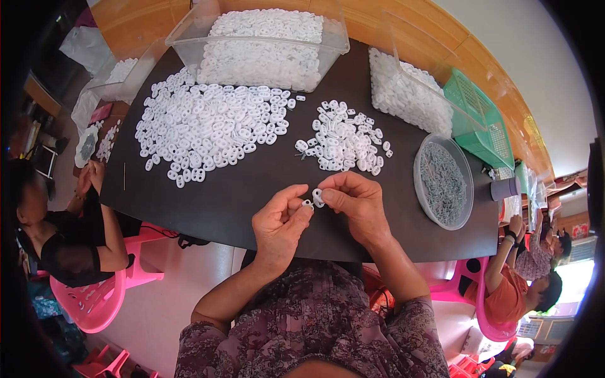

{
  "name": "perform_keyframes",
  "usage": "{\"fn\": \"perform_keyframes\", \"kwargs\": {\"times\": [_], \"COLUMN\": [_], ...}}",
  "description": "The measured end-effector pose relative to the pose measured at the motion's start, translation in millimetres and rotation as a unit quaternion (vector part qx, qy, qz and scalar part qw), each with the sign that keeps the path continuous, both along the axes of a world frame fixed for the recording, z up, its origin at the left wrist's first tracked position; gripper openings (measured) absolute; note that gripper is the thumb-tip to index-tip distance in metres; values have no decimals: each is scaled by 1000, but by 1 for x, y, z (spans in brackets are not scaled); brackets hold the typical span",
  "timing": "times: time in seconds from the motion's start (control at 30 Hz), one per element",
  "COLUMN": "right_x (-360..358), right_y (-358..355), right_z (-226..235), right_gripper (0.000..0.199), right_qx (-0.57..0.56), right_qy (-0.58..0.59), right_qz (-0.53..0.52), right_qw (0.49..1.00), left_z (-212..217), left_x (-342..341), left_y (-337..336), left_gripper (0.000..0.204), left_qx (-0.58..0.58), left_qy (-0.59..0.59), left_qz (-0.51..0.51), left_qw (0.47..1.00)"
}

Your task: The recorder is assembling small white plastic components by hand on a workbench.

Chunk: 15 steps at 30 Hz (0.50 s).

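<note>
Over the near part of the dark table, my two hands meet almost fingertip to fingertip. My left hand (280, 222) pinches a small white plastic piece (307, 203) between thumb and fingers. Close beside it, my right hand (356, 205) grips a white oval plastic piece with holes (317, 198). Whether the two pieces touch, I cannot tell. Beyond my hands lies a small heap of similar white pieces (343, 138), and a far larger heap of white oval pieces (211, 123) spreads to the left.
A clear bin of white pieces (265, 47) stands at the back. On the right are another clear bin (409, 91), a green basket (482, 116), and a round tub (444, 183) of small grey metal parts. People sit at both sides, on pink chairs (94, 299).
</note>
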State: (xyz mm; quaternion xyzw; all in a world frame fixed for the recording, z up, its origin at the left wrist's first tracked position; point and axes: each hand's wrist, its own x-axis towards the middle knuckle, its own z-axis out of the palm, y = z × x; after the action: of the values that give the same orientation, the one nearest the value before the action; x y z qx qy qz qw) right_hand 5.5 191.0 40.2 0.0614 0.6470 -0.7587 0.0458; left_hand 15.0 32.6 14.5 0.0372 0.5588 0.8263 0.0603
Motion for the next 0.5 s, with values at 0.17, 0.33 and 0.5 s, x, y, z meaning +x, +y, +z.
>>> {"fn": "perform_keyframes", "kwargs": {"times": [0.17,0.33,0.5], "right_x": [1,4,9], "right_y": [-3,-7,-11], "right_z": [-4,-4,-4], "right_gripper": [12,12,13], "right_qx": [9,43,95], "right_qy": [18,46,75], "right_qz": [-8,-6,-29], "right_qw": [1000,998,992], "left_z": [0,-3,-5], "left_x": [-1,-1,-2], "left_y": [1,2,3], "left_gripper": [31,31,31], "left_qx": [-1,-20,-28], "left_qy": [-15,6,8], "left_qz": [-3,12,15], "left_qw": [1000,1000,999]}}
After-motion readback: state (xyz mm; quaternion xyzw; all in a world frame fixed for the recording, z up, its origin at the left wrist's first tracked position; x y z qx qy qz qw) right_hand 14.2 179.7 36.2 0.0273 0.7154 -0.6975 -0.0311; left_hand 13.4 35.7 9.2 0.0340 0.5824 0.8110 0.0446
